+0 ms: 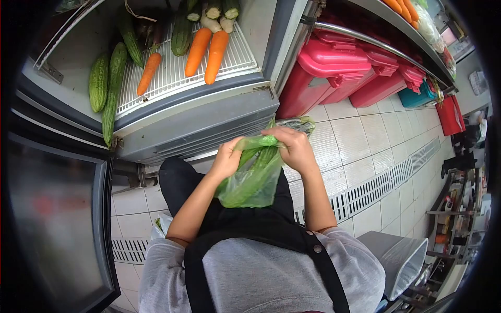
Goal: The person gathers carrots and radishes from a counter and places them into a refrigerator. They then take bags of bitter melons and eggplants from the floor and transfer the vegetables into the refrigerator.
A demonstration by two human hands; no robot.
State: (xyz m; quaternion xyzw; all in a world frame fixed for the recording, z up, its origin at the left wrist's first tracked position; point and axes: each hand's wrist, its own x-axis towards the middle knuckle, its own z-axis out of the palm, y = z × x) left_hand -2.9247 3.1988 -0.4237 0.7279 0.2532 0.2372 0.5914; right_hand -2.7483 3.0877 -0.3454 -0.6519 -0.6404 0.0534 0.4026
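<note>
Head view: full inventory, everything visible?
plastic bag: one, translucent green, mid-frame, green vegetables inside
carrots: three, orange, on the fridge shelf
gourds: at least four, green, shelf's left side and back
wire shelf: one, white, inside the open fridge
lidded bins: three pink-red, one teal, under the counter at right
drain grate: one, white, in the tiled floor at right
lined bin: one, grey, lower right
left grip: one, bare hand, closed on the bag's top
right grip: one, bare hand, closed on the bag's top
</note>
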